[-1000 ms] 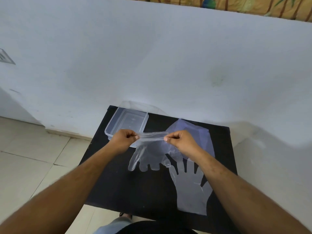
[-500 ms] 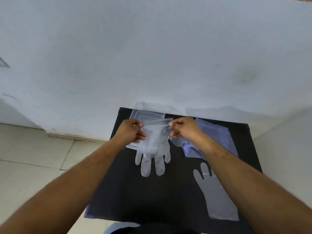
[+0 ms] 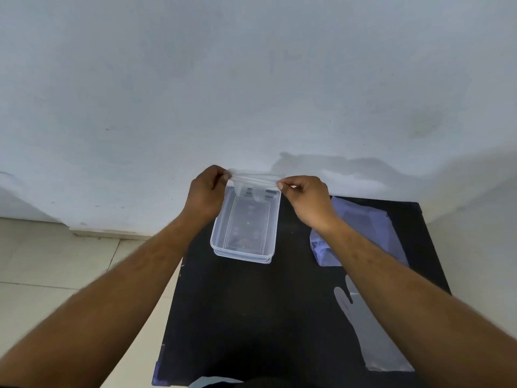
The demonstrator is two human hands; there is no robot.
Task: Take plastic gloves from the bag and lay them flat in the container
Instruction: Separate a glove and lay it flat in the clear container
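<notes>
Since half a second ago you are carrying the glove (image 3: 249,184) forward, from hanging over the near table to hanging over the far end of the container (image 3: 243,233), with its fingers now dangling just inside the far rim. Your left hand (image 3: 208,191) and right hand (image 3: 306,198) are each pinching one corner of the cuff, stretching it taut between them. You are working the placing step: the glove is over the container but not yet lying in it. Next you are probably needing to lower the fingers to the floor of the tub and draw the cuff back toward yourself so the film settles flat without folding. One more glove (image 3: 363,326) is waiting on the black table (image 3: 237,317) under your right forearm, beside the bluish bag (image 3: 363,228). No brand, label or writing is showing anywhere, though the bag is partly hidden and soft in this view.
</notes>
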